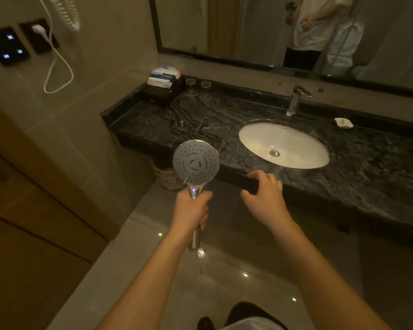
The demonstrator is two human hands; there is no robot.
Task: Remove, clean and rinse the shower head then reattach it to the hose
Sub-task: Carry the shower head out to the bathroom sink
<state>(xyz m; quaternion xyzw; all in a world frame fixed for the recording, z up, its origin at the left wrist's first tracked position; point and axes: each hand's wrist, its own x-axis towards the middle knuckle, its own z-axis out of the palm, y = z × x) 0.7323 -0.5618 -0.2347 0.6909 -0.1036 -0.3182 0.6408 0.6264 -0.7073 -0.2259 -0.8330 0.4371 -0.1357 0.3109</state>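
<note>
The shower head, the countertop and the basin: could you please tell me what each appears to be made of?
Shower head: matte grey face, probably plastic, with a mirror-bright chrome-look handle; metal or plated plastic, hard to tell.
Countertop: polished dark stone, seemingly marble, with wavy pale veins.
Basin: glossy white, likely ceramic.

The counter (343, 167) edge stands just ahead of both hands. The right hand (265, 198) hangs loose before that edge; the left hand (191, 208) grips the shower head (196, 161), upright beside the counter's left corner. Over the sink (284, 144) the way is open up to the tap (296, 98). A basket (163, 175) stands under the counter.
</note>
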